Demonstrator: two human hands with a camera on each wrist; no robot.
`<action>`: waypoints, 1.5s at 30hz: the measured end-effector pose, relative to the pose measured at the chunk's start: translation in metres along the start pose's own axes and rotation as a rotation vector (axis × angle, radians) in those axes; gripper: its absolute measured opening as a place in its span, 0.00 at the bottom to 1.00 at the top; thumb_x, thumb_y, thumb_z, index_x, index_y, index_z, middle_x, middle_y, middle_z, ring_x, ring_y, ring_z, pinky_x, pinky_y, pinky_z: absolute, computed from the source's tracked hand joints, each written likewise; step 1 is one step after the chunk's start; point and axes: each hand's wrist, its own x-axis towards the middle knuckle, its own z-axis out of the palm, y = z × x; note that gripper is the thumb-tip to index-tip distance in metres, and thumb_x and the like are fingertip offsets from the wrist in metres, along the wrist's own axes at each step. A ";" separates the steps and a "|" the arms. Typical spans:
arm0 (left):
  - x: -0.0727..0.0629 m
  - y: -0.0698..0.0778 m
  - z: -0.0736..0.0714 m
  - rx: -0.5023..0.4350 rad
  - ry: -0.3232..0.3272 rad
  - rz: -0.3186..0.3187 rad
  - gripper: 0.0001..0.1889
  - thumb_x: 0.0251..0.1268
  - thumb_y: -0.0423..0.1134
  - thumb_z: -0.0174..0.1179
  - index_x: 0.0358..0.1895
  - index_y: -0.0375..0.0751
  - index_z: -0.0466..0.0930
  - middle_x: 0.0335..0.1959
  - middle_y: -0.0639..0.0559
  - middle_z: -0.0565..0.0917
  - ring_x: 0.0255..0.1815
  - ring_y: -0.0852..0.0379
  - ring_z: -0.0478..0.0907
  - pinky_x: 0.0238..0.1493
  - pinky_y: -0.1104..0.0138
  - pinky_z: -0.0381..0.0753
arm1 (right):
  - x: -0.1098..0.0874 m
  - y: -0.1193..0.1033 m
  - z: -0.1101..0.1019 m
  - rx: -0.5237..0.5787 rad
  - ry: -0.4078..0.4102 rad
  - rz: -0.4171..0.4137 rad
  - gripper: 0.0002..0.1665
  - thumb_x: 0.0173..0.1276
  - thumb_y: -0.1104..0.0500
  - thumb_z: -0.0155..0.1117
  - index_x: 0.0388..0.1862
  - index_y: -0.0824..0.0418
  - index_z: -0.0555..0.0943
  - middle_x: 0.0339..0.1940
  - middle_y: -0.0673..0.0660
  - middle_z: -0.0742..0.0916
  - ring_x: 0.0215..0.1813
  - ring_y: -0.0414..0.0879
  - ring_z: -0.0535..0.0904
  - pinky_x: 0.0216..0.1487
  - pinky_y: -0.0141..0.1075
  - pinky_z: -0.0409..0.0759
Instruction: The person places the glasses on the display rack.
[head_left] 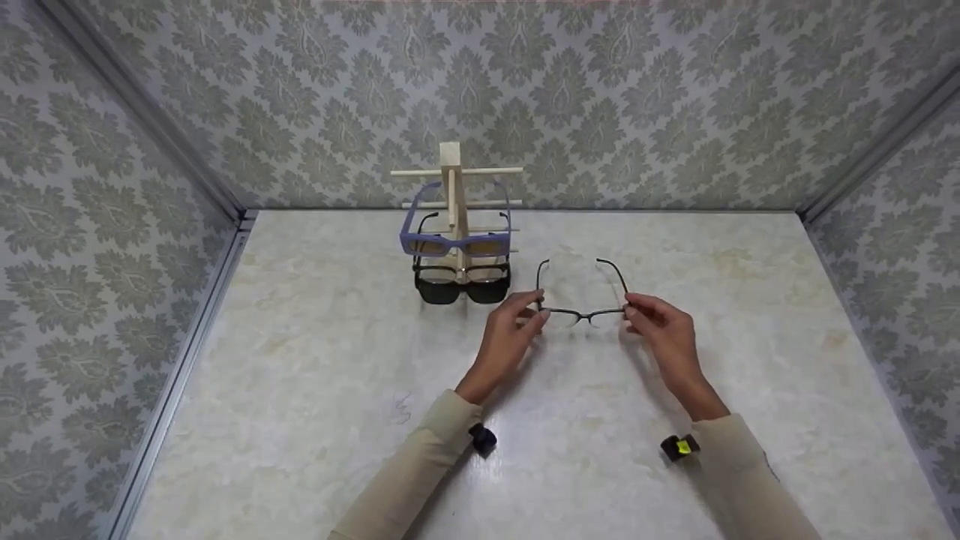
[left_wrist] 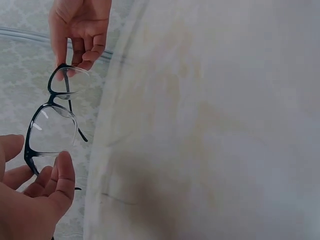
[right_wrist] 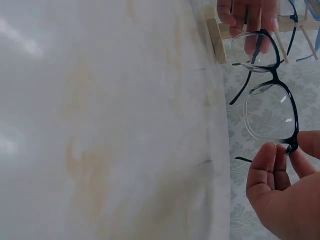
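A pair of eyeglasses [head_left: 587, 315] with a black upper frame and clear lower rims is held above the table, its temples unfolded and pointing away from me. My left hand [head_left: 511, 334] pinches the left hinge corner between thumb and fingers. At the opposite hinge, my right hand [head_left: 664, 334] grips the frame in the same manner. Both wrist views show the eyeglasses [left_wrist: 52, 105] stretched between the two hands. To the left of my left hand stands a wooden eyewear rack [head_left: 450, 155], carrying purple-framed sunglasses [head_left: 455, 245], a thin dark-framed pair [head_left: 427, 268] and black sunglasses [head_left: 463, 291].
The pale marbled table [head_left: 300, 420] is bounded by patterned wall panels [head_left: 562, 97] at the back and on both sides. Thin wooden pegs [head_left: 495, 170] stick out sideways from the rack's top. A metal rail [head_left: 187, 360] runs along the table's left edge.
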 end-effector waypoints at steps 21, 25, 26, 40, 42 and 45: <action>-0.015 0.044 -0.017 -0.089 0.081 0.049 0.15 0.83 0.33 0.64 0.64 0.32 0.88 0.55 0.38 0.88 0.45 0.43 0.91 0.49 0.62 0.92 | -0.024 -0.044 -0.003 -0.029 -0.053 -0.147 0.17 0.82 0.62 0.70 0.63 0.69 0.87 0.52 0.65 0.91 0.51 0.49 0.90 0.52 0.35 0.90; -0.017 0.050 -0.020 -0.079 0.078 0.048 0.16 0.83 0.33 0.64 0.66 0.32 0.87 0.55 0.41 0.88 0.43 0.48 0.91 0.48 0.63 0.92 | -0.026 -0.049 -0.002 -0.010 -0.060 -0.161 0.16 0.82 0.64 0.70 0.63 0.69 0.87 0.52 0.64 0.90 0.50 0.48 0.89 0.51 0.36 0.90; -0.017 0.051 -0.021 -0.079 0.078 0.045 0.16 0.83 0.33 0.64 0.66 0.32 0.86 0.56 0.41 0.88 0.43 0.50 0.91 0.48 0.63 0.92 | -0.026 -0.051 -0.002 -0.004 -0.061 -0.165 0.16 0.81 0.65 0.70 0.63 0.69 0.87 0.52 0.63 0.90 0.50 0.49 0.89 0.51 0.36 0.90; -0.020 0.069 -0.031 -0.112 0.070 0.048 0.20 0.83 0.35 0.65 0.71 0.32 0.83 0.57 0.39 0.88 0.44 0.50 0.90 0.50 0.62 0.92 | -0.033 -0.071 0.001 0.050 -0.044 -0.206 0.16 0.79 0.70 0.70 0.63 0.70 0.87 0.50 0.61 0.90 0.47 0.48 0.89 0.51 0.36 0.90; -0.020 0.072 -0.032 -0.106 0.070 0.054 0.20 0.83 0.35 0.65 0.71 0.32 0.83 0.58 0.38 0.88 0.44 0.51 0.90 0.50 0.62 0.92 | -0.033 -0.074 0.002 0.066 -0.043 -0.213 0.16 0.79 0.70 0.70 0.63 0.70 0.87 0.50 0.62 0.90 0.47 0.49 0.89 0.50 0.37 0.90; -0.019 0.076 -0.034 -0.099 0.073 0.061 0.20 0.83 0.35 0.65 0.71 0.32 0.83 0.58 0.40 0.88 0.44 0.52 0.90 0.50 0.62 0.92 | -0.033 -0.078 0.002 0.079 -0.042 -0.224 0.17 0.78 0.70 0.71 0.63 0.71 0.87 0.49 0.62 0.90 0.47 0.49 0.89 0.50 0.37 0.90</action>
